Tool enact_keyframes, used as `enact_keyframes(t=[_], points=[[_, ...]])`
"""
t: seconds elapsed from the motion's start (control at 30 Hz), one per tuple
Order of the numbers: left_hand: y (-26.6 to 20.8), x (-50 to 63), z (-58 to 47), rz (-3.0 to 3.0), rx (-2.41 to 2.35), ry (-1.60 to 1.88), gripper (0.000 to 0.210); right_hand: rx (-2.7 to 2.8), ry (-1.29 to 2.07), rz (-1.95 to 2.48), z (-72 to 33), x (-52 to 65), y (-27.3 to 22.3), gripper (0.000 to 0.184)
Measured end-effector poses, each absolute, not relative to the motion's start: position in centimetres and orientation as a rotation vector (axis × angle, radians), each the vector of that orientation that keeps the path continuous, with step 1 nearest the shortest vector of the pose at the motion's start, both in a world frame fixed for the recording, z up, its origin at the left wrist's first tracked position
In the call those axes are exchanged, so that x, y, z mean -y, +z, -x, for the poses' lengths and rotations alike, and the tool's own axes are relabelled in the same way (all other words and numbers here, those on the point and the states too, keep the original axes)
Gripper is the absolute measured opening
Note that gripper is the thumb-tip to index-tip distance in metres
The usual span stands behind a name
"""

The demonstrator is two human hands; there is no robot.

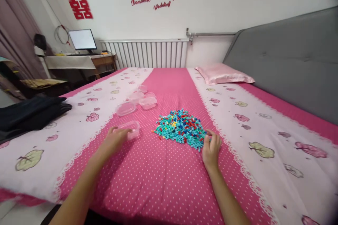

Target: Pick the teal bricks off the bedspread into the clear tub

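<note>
A heap of small, short pieces, mostly turquoise with blue, red and a few yellow ones, lies on the pink dotted bedspread. At its right edge rests my right hand, with thumb and fingers loosely bent, a little apart, and nothing visible held. On the left, my left hand reaches over the near clear plastic container. Its fingers are blurred and partly hidden, so their grip is unclear. Behind that container stand several more clear plastic containers.
A pink pillow lies at the far right beside the grey headboard. Dark folded cloth sits on the left edge of the bed. Beyond are a white radiator and a desk with a monitor.
</note>
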State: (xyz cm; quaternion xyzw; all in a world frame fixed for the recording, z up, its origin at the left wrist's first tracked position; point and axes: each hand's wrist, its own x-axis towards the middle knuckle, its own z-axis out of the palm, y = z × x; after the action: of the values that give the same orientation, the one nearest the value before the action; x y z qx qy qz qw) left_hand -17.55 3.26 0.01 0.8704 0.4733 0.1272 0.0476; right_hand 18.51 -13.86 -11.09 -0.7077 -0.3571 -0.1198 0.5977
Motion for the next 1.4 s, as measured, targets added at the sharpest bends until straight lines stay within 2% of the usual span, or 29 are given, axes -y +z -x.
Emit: enact_keyframes(t=[0.07, 0.17, 0.2, 0.23, 0.3, 0.33, 0.43, 0.53, 0.87, 1.1, 1.4], points=[[1.1, -1.1, 18.1, -2.639, -1.274, 0.482, 0.019, 0.785, -0.259, 1.61, -18.3, 13.9, -10.4, 0.037], [3.2, 1.9, 17.9, -2.546, -1.147, 0.686, 0.057, 0.769, -0.184, 1.559, -17.6, 14.8, -7.9, 0.034], [4.1, 2.9, 17.2, -2.494, -1.132, 0.759, 0.062, 0.782, -0.139, 1.542, -17.1, 15.4, -6.4, 0.033], [5.0, 4.0, 16.0, -2.431, -1.133, 0.849, 0.06, 0.811, -0.082, 1.525, -16.6, 16.1, -4.6, 0.039], [7.4, 6.4, 12.5, -2.286, -1.131, 0.983, 0.062, 0.9, 0.081, 1.487, -15.4, 17.7, 0.0, 0.071], [8.8, 7.6, 10.3, -2.231, -1.091, 0.99, 0.07, 0.935, 0.159, 1.465, -14.9, 18.4, 2.7, 0.074], [13.4, 10.8, 3.8, -1.798, -0.7, 0.828, 0.072, 1.06, 0.444, 1.32, -13.5, 20.2, 10.1, 0.074], [16.7, 12.5, 0.3, -1.612, -0.609, 0.831, 0.071, 1.138, 0.507, 1.225, -12.9, 21.1, 13.9, 0.072], [16.5, 12.1, 1.6, -1.671, -0.592, 1.043, 0.068, 0.98, 0.353, 1.205, -12.4, 23.2, 13.0, 0.065], [15.8, 7.0, -1.2, -1.749, -0.472, 0.892, 0.07, 1.083, 0.378, 1.292, -15.8, 17.3, 13.6, 0.069], [11.8, 3.9, -2.4, -1.751, -0.411, 0.896, 0.064, 1.153, 0.345, 1.348, -17.3, 14.1, 10.0, 0.068]])
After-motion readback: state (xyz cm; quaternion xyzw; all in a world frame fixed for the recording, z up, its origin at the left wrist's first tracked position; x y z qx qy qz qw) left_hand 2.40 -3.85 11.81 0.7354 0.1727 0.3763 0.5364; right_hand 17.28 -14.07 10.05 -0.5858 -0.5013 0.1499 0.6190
